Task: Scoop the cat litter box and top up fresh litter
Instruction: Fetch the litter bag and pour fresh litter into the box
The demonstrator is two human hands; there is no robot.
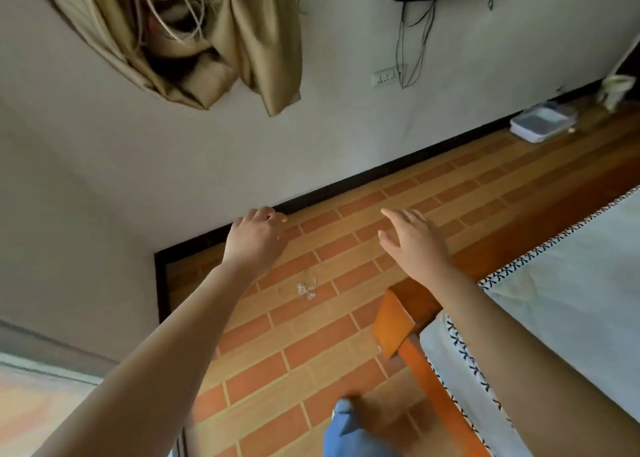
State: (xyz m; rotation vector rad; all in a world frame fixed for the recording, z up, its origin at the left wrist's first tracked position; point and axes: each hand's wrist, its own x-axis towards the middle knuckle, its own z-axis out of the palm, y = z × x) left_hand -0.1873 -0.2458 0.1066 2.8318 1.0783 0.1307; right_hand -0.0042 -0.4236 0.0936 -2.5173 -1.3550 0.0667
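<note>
Both my arms reach forward over a brick-patterned floor [311,335]. My left hand [258,236] hovers near the dark skirting board, fingers loosely curled, holding nothing. My right hand [414,240] is spread flat with fingers apart, also empty. Far off at the upper right a white, shallow tray-like box [540,124] sits on the floor against the wall; it may be the litter box, but blur hides its contents. No scoop or litter bag is visible.
A wooden bed corner [405,321] with a white patterned sheet [571,283] fills the right side. A tan curtain [194,40] hangs bunched at the top left. A wall socket [386,77] with dangling cables is on the white wall. Small scraps [306,290] lie on the floor.
</note>
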